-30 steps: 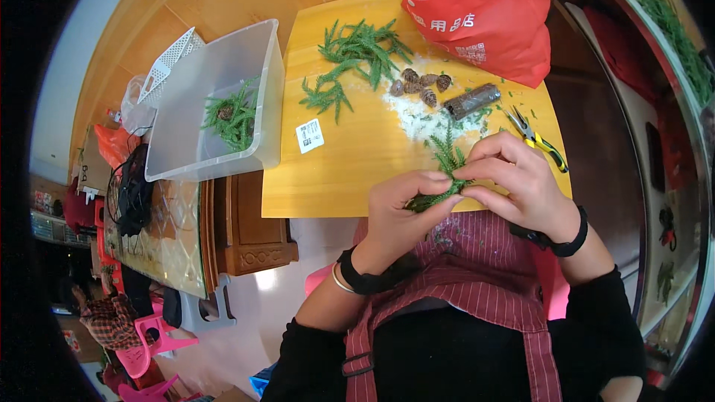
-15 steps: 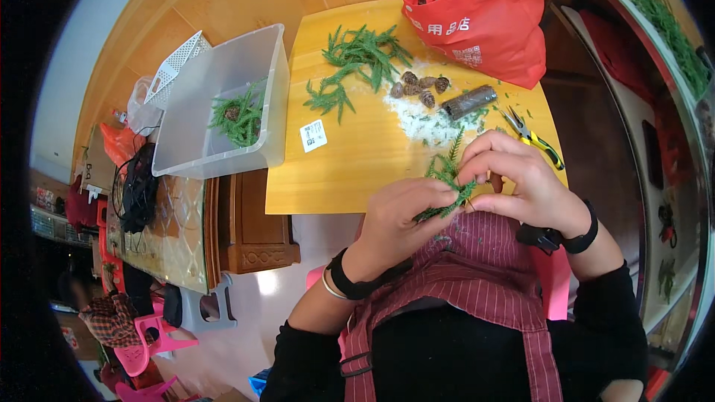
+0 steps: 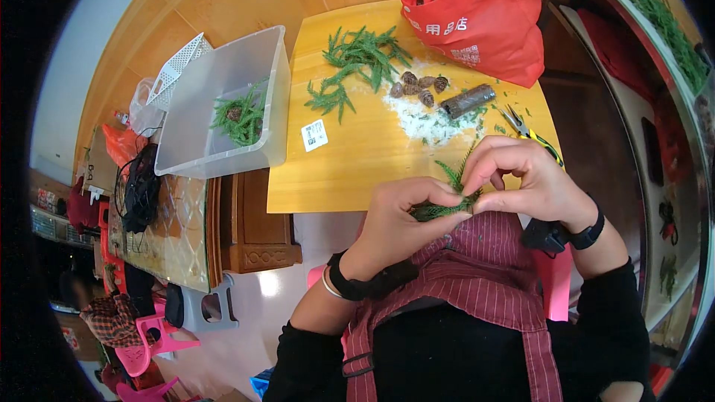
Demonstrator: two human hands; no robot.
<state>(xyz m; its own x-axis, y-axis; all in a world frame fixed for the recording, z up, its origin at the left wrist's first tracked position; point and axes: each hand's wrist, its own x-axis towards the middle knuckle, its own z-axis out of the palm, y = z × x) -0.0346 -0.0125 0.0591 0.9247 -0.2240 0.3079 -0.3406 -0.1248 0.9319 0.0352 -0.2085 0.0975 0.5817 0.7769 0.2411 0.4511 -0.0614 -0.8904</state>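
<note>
Between both hands, just past the table's near edge, is a small bunch of green needled sprigs (image 3: 436, 211). My left hand (image 3: 406, 212) pinches its left side between thumb and fingers. From the right, my right hand (image 3: 518, 179) closes thumb and fingertips on the same bunch; those fingertips partly hide what they grip. Beyond the hands, brown pine cones (image 3: 423, 89) lie beside white flakes (image 3: 424, 120) and a dark roll (image 3: 468, 101). Yellow-and-black pliers (image 3: 530, 132) rest right of the roll, near my right hand.
Loose green sprigs (image 3: 357, 59) spread over the far part of the yellow table (image 3: 328, 179), near a white label (image 3: 314, 135). A clear plastic bin (image 3: 186, 160) holds more greenery, left. A red bag (image 3: 484, 30) of pine cones stands at the back right. A person (image 3: 115, 320) sits far left.
Both hands have closed in on each other around the sprigs. My left fingertips have shifted right along the bunch, and less of the greenery shows between the hands.
</note>
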